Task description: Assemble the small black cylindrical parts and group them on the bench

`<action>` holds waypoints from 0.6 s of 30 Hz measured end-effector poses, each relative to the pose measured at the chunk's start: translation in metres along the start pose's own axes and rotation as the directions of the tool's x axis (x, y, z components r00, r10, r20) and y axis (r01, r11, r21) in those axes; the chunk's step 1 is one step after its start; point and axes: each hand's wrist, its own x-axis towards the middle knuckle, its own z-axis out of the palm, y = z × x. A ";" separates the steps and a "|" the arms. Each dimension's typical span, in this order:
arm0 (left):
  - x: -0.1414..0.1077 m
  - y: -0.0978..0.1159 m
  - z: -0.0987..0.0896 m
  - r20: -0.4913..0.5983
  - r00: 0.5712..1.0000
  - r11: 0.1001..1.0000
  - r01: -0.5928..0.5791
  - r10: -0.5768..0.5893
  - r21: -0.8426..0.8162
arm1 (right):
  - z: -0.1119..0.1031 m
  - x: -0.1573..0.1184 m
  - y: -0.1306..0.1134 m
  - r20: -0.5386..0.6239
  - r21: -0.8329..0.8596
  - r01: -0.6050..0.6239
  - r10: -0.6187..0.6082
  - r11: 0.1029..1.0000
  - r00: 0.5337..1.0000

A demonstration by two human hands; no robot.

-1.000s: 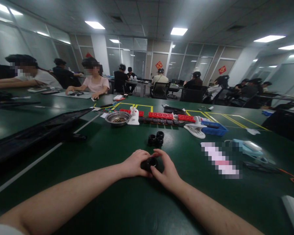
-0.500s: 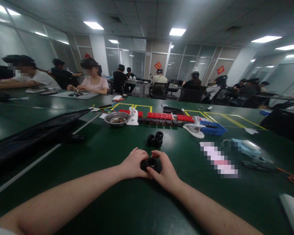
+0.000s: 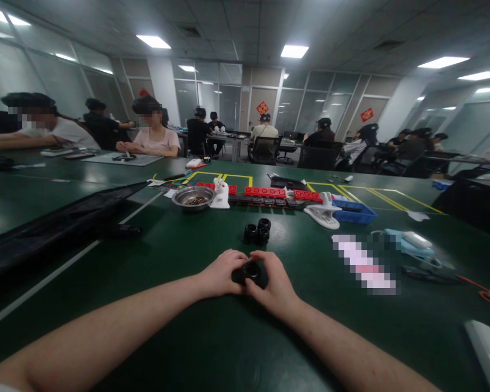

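Note:
A glossy black round part with an open top (image 3: 252,269) stands on the green table between my hands. My right hand (image 3: 278,284) is closed about its right side, thumb at the near edge and fingers at the far edge. From the left, my left hand (image 3: 224,272) curls round the same part; its fingertips are partly hidden behind it. Just beyond my hands, three similar black round parts (image 3: 251,233) sit clustered together on the table.
Farther back are a metal bowl (image 3: 193,200) of small pieces, a row of red blocks (image 3: 265,192), white clamp-like stands (image 3: 324,212) and a blue tray (image 3: 357,213). A long black case (image 3: 57,228) lies left; a light-blue device (image 3: 416,245) lies right. Other people sit beyond.
The view has shifted very slightly. Both hands stay round the black part, with hardly any visible movement. A person across the table has moved their hands a little.

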 end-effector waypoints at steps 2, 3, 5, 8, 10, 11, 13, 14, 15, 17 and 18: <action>-0.001 -0.001 0.000 -0.008 1.000 1.000 -0.006 0.006 0.001 | -0.002 -0.001 0.000 0.035 0.031 0.066 -0.067 0.997 0.997; -0.001 -0.001 0.000 -0.008 1.000 1.000 -0.008 0.008 0.005 | -0.003 -0.001 0.000 0.043 0.037 0.084 -0.086 0.996 0.995; -0.001 -0.001 -0.001 0.003 1.000 1.000 -0.004 0.004 0.013 | -0.004 -0.002 -0.001 0.029 0.020 0.071 -0.072 0.997 0.997; 0.000 -0.001 -0.001 0.017 1.000 1.000 0.008 -0.008 0.019 | -0.003 -0.002 0.000 -0.037 -0.038 0.005 -0.007 0.999 0.999; 0.001 0.000 -0.001 0.015 1.000 1.000 0.008 -0.008 0.019 | -0.001 -0.001 0.000 -0.063 -0.071 -0.029 0.024 0.997 0.998; 0.001 0.000 -0.001 0.014 1.000 1.000 0.006 -0.007 0.020 | -0.001 0.000 0.000 -0.066 -0.081 -0.043 0.037 0.996 0.997; 0.001 0.000 0.000 0.009 1.000 1.000 0.001 -0.002 0.022 | 0.000 0.000 0.001 -0.056 -0.071 -0.046 0.042 0.996 0.998; 0.001 -0.001 0.001 0.005 1.000 1.000 -0.003 0.003 0.025 | 0.000 0.000 0.001 -0.038 -0.045 -0.024 0.022 0.999 0.999; 0.001 -0.001 0.001 0.002 1.000 1.000 -0.006 0.006 0.028 | -0.001 0.000 0.002 -0.011 -0.008 0.012 -0.012 1.000 1.000; 0.000 -0.002 0.002 -0.007 1.000 0.999 -0.010 0.010 0.036 | -0.003 -0.001 0.002 0.038 0.066 0.087 -0.090 0.994 0.995; 0.000 -0.002 0.002 -0.007 1.000 0.999 -0.010 0.010 0.041 | -0.004 -0.001 0.002 0.051 0.083 0.110 -0.115 0.990 0.992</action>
